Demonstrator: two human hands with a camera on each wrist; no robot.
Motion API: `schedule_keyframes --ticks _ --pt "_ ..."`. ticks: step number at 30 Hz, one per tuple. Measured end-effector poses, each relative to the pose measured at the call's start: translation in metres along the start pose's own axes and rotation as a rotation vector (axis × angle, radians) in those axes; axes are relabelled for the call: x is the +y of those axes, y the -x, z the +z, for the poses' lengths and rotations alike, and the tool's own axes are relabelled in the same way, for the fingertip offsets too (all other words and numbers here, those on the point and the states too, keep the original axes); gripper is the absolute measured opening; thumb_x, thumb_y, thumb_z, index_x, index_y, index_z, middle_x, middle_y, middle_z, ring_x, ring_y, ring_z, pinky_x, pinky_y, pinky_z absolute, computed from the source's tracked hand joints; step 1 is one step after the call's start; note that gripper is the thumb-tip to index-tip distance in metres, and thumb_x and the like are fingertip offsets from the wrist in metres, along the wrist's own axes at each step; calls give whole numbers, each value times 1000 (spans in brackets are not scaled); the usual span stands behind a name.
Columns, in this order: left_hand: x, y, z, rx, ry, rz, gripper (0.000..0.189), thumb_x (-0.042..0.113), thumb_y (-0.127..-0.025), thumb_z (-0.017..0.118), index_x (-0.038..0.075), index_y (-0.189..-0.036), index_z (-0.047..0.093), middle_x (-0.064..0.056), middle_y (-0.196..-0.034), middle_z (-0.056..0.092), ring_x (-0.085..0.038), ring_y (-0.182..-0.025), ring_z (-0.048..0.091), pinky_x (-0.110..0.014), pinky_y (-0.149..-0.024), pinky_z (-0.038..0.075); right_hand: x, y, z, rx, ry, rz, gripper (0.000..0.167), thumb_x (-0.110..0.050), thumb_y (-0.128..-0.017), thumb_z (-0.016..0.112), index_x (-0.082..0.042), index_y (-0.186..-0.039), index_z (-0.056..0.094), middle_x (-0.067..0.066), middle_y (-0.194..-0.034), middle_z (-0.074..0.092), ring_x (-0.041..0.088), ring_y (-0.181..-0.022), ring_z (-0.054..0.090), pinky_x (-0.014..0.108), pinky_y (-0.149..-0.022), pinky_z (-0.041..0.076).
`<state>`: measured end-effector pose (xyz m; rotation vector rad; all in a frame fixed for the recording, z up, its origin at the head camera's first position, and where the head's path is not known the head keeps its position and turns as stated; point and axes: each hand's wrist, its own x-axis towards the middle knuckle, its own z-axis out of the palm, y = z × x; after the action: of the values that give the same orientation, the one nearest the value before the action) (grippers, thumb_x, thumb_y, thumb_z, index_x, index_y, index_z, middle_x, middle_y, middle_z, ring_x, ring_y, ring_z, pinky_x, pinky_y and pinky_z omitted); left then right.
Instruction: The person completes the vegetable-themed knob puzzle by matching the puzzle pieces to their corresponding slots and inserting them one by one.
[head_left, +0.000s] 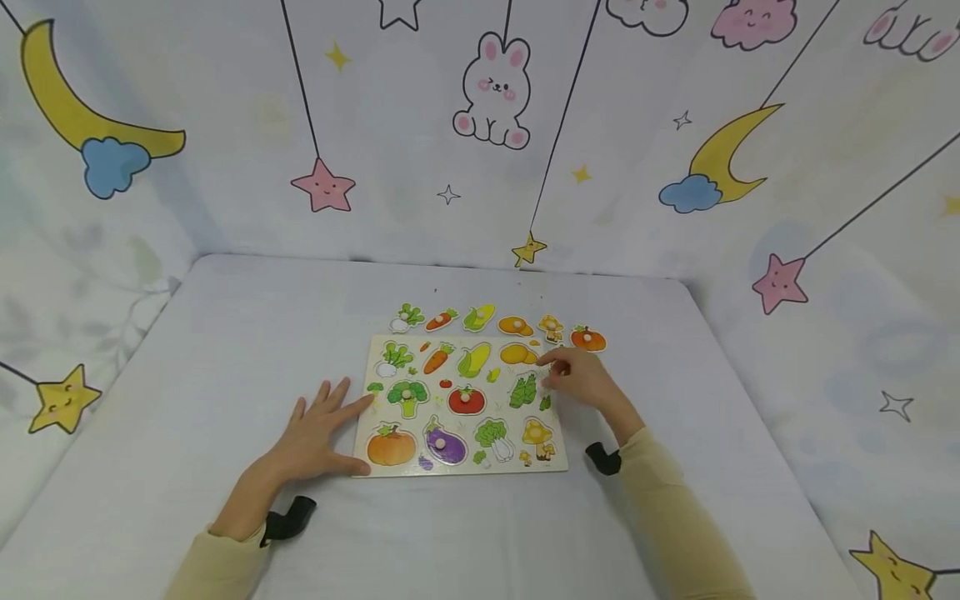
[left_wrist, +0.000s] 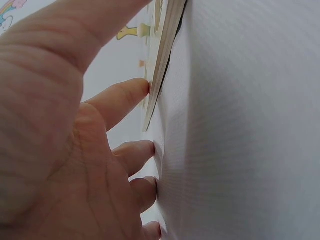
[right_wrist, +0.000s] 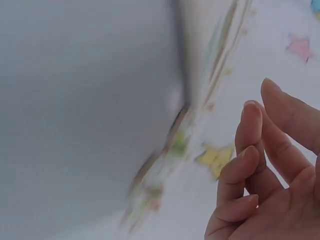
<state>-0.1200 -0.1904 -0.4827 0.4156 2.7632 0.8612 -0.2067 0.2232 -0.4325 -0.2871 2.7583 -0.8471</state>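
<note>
A wooden vegetable puzzle board (head_left: 442,472) lies on the white table. My left hand (head_left: 318,437) rests at its left edge with fingers spread; in the left wrist view the index fingertip touches the board's side (left_wrist: 165,50). Knobbed broccoli (head_left: 407,398), tomato (head_left: 467,401) and eggplant (head_left: 446,446) pieces sit on the board. My right hand (head_left: 581,377) hovers over the upper right corner. In the right wrist view its fingers (right_wrist: 232,175) are loosely bent, the thumb apart from them, and nothing is held. Beyond the board lies a row of loose pieces, including a pumpkin (head_left: 588,338) and mushroom (head_left: 551,327).
The loose row also has a white radish (head_left: 406,318), carrot (head_left: 441,319), corn (head_left: 479,317) and potato (head_left: 515,325). Patterned cloth (head_left: 412,225) stands behind the table. Dark wrist-mounted devices (head_left: 291,518) show by both sleeves.
</note>
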Motion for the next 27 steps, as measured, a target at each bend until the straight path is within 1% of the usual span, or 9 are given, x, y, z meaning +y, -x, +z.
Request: schedule_keyframes --ticks 3,6,10,13,15,22,27 --pt "-1 0 0 0 5 0 102 50 -60 87 16 -147 46 -27 -160 18 -52 -147 4 -74 -112 -3 25 -4 -13 50 0 78 34 -13 -85 73 -5 -118 68 7 -84 61 17 -68 51 25 -57 43" --pt "-1 1 0 0 9 -1 102 50 -60 87 16 -147 46 -27 -160 18 -52 -147 4 -73 -112 -3 42 -6 -23 61 1 143 36 -13 -85 73 -3 -119 66 10 -87 60 20 -72 52 27 -59 44" --pt "-2 1 -1 1 11 4 102 51 -60 87 16 -147 45 -26 -160 18 -52 -147 3 -73 -112 -3 56 -8 -30 52 -2 235 35 -15 -84 73 -4 -117 67 12 -94 58 24 -81 51 29 -64 43" --pt "-1 1 -1 1 13 8 102 51 -61 87 16 -147 45 -27 -160 18 -52 -147 3 -74 -112 -3 62 -9 -31 34 -6 279 35 -17 -83 74 -3 -114 67 13 -95 58 26 -84 51 31 -67 42" --pt "-1 0 -1 1 12 9 102 50 -61 87 15 -147 45 -27 -160 18 -53 -147 4 -74 -112 -3 63 -11 -30 26 -5 293 33 -17 -82 75 -3 -111 67 12 -93 58 26 -84 51 31 -67 41" --pt "0 1 -1 4 7 0 101 48 -60 88 15 -146 46 -27 -159 19 -53 -146 5 -74 -112 -2 63 -18 -26 19 2 287 23 -14 -81 76 -2 -99 68 8 -85 58 22 -79 51 28 -63 40" --pt "1 1 -1 3 13 2 101 48 -61 88 15 -146 46 -27 -159 19 -52 -147 4 -73 -112 -3 62 -17 -26 22 -2 302 19 -13 -82 74 -3 -98 69 11 -92 63 23 -83 53 29 -66 42"
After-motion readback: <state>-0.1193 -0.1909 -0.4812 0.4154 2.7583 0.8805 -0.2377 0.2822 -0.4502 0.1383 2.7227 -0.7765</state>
